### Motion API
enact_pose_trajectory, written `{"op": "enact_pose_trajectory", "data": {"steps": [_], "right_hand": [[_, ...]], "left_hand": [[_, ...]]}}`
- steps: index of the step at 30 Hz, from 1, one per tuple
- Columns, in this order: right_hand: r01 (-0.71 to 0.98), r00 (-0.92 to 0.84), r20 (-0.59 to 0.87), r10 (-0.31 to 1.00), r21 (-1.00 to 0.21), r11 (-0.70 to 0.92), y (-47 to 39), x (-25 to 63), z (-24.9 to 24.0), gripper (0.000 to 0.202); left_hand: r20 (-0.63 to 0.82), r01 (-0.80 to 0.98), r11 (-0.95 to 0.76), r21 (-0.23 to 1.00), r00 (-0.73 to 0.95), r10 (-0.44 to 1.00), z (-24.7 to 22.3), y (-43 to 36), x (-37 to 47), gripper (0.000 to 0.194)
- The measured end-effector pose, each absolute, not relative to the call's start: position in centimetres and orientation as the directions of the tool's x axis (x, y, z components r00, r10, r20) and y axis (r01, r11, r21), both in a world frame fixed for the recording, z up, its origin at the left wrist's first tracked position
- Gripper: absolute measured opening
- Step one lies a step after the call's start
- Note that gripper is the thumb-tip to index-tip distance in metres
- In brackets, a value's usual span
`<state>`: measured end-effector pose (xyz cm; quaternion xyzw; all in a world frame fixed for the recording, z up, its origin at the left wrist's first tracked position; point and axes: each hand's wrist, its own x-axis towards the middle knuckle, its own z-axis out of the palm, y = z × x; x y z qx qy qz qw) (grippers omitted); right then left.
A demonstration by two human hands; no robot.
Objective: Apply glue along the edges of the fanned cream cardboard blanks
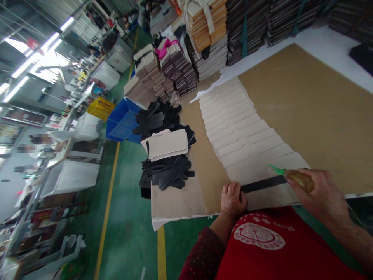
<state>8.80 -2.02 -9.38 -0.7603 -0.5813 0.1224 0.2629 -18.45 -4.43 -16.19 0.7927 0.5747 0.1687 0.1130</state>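
Left hand (233, 199) fingers pressed flat on end of black strip (264, 184), lying across the white card (262, 171) on table (305, 101). Right hand (319, 194) fingers clenched around brush (294, 177), touching strip's other end.

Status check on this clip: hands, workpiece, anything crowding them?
Left hand pressing the black strip end down. Right hand gripping a brush over the strip. Overlapped white card pieces lie just beyond; nothing between the hands.

Black strip (264, 184), green-tipped brush (276, 170)
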Motion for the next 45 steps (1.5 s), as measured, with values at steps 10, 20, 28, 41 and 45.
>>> {"op": "enact_pose_trajectory", "data": {"steps": [10, 20, 28, 41, 45], "right_hand": [[0.784, 0.44, 0.0, 0.898, -0.487, -0.385, -2.2, 11.0, -9.4, 0.064], [0.746, 0.558, -0.012, 0.83, -0.431, -0.508, -1.6, 13.8, -8.8, 0.069], [0.775, 0.529, 0.053, 0.847, -0.437, -0.456, -1.3, 14.1, -9.4, 0.069], [0.757, 0.386, 0.021, 0.922, -0.579, -0.304, -2.6, 10.2, -10.1, 0.059], [0.752, 0.336, 0.002, 0.942, -0.602, -0.267, -2.6, 9.0, -9.9, 0.056]], "left_hand": [[0.162, 0.864, -0.333, 0.376, 0.293, 0.942, -16.2, -4.3, -18.5, 0.042], [0.16, 0.867, -0.322, 0.381, 0.281, 0.946, -16.1, -4.3, -18.5, 0.045], [0.153, 0.869, -0.324, 0.375, 0.286, 0.946, -16.1, -4.3, -18.5, 0.044], [0.145, 0.865, -0.318, 0.388, 0.283, 0.948, -15.7, -4.2, -18.4, 0.043], [0.145, 0.869, -0.316, 0.382, 0.281, 0.949, -15.8, -4.3, -18.4, 0.044]]}}
